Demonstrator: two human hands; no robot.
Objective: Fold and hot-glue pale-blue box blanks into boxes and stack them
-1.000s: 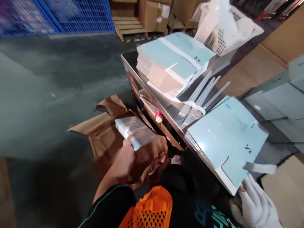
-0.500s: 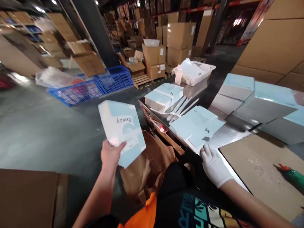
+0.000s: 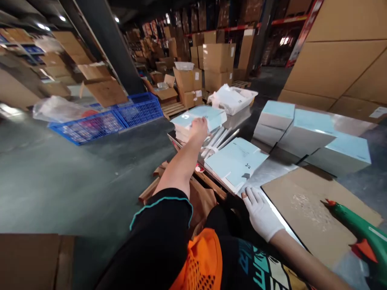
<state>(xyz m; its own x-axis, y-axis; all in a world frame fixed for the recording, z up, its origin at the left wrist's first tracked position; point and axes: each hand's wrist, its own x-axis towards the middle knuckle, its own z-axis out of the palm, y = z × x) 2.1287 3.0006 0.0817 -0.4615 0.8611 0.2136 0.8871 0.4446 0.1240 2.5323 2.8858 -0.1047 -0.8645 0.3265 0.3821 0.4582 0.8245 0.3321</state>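
My bare left hand (image 3: pixel 198 129) reaches out to the far left pile of light-blue cardboard (image 3: pixel 216 114). Its fingers are bent at the pile's near side, apparently round a light-blue box (image 3: pixel 183 117) on top; my hand hides part of the grip. My right hand (image 3: pixel 261 213), in a white glove with a bare fingertip showing, rests on the near table edge with fingers stretched out and nothing in them. Just beyond it is a second pile of light-blue sheets (image 3: pixel 237 159). Several white sticks (image 3: pixel 216 141) lie between the two piles.
A green tool with a red tip (image 3: pixel 356 227) lies on the brown cardboard (image 3: pixel 298 211) at right. Light-blue boxes (image 3: pixel 314 125) stand behind. A white basket (image 3: pixel 238 105) sits at the table's far end. Blue crates (image 3: pixel 121 117) and brown paper (image 3: pixel 201 197) lie lower down.
My left hand has swung from the left, where it held the light-blue box in the air, to the far pile. My right hand stays at the table edge; the view has turned slightly right.
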